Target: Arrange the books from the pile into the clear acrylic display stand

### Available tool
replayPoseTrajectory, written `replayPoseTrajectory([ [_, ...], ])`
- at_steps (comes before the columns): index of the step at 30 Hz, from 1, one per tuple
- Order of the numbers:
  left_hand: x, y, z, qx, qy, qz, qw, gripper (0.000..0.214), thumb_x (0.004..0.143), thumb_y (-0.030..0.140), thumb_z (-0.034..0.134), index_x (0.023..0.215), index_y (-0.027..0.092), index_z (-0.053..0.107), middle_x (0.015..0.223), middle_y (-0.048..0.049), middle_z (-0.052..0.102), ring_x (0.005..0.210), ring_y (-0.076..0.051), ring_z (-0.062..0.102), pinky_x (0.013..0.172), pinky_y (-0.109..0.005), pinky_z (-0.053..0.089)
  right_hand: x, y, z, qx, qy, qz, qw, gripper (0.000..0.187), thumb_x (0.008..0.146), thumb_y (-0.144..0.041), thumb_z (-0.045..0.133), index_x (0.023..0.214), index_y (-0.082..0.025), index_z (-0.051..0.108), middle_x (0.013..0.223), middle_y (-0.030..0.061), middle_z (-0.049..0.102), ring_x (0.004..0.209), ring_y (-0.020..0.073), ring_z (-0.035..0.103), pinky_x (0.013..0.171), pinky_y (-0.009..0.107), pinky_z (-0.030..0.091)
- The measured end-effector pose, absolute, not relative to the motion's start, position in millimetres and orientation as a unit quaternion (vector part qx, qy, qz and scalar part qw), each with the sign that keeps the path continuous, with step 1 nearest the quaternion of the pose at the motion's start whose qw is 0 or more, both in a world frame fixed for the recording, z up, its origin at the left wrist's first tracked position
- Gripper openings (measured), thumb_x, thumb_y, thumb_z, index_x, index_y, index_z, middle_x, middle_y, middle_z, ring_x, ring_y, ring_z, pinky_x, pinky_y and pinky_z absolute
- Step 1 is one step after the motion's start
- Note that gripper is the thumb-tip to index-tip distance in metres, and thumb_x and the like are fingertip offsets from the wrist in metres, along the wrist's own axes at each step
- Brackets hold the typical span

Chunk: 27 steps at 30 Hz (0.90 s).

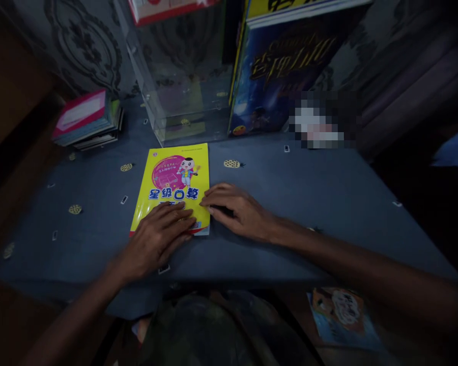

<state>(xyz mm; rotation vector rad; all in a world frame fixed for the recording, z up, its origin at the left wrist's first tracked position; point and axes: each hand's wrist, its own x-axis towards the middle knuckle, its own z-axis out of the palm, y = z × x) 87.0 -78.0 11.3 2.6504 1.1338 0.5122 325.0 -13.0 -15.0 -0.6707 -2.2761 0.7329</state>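
Note:
A yellow exercise book [177,152] with a pink circle, a cartoon figure and blue Chinese characters lies closed on the cloth-covered table. My left hand [158,236] rests flat over its lower part, fingers spread across the cover. At the book's right edge is my right hand [236,208], its fingers bent and the thumb close to them, pinching that edge. A pale edge of paper [203,232] peeks out beneath the lower right corner. My left palm hides part of the lower cover.
Behind the book stands a clear plastic rack [175,101], with a dark blue book [267,76] upright beside it. A small stack of books [87,119] sits at the back left. Below the table's front edge lies a colourful book [343,317]. A pixelated patch covers something at the back right.

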Motion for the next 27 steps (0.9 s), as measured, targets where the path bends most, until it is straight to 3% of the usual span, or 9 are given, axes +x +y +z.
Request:
replayPoseTrajectory([
  [6,88.5,-78.7,8.6,0.887,0.401,0.199,0.113,0.03,0.099,0.025,0.048,0.125,0.024,0.064,0.125,-0.0073,0.069,0.125,-0.025,0.057,0.106,-0.05,0.044,321.9,-21.1,-10.1,-0.278,-0.826,0.357,0.337,0.023,0.094,-0.021,0.051,0.102,-0.018,0.072,0.096,0.0082,0.073,0.091,0.0195,0.065,0.083,0.037,0.051],
  [13,89.3,-87.0,-1.6,0.882,0.408,0.214,0.101,0.033,0.099,0.027,0.049,0.129,0.024,0.061,0.13,-0.0087,0.066,0.129,-0.026,0.053,0.109,-0.053,0.041,320.6,-31.8,-2.6,-0.259,-0.835,0.355,0.33,0.021,0.093,-0.02,0.051,0.094,-0.018,0.072,0.086,0.006,0.073,0.079,0.0168,0.065,0.074,0.032,0.051],
  [19,89.9,-92.5,-9.4,0.879,0.418,0.214,0.084,0.034,0.096,0.033,0.053,0.129,0.023,0.061,0.133,-0.0099,0.063,0.132,-0.027,0.051,0.112,-0.054,0.037,326.1,-54.6,-4.8,-0.224,-0.882,0.279,0.306,0.02,0.094,-0.017,0.05,0.094,-0.018,0.071,0.091,0.0079,0.073,0.09,0.0202,0.064,0.086,0.039,0.049],
  [23,83.8,-87.5,-2.2,0.869,0.436,0.211,0.104,0.03,0.098,0.032,0.048,0.122,0.022,0.064,0.128,-0.0098,0.065,0.125,-0.024,0.055,0.109,-0.048,0.041,330.0,-68.0,-7.3,-0.208,-0.901,0.221,0.311,0.019,0.094,-0.016,0.051,0.099,-0.017,0.07,0.094,0.0088,0.073,0.095,0.0217,0.062,0.088,0.04,0.049],
  [27,63.0,-75.6,2.6,0.783,0.59,0.195,0.021,0.035,0.095,0.035,0.049,0.122,0.017,0.061,0.131,-0.0158,0.06,0.121,-0.03,0.055,0.102,-0.051,0.044,331.1,-74.6,-5.9,-0.211,-0.908,0.193,0.307,0.019,0.095,-0.017,0.051,0.096,-0.019,0.07,0.092,0.0085,0.073,0.091,0.0213,0.062,0.084,0.038,0.049],
])
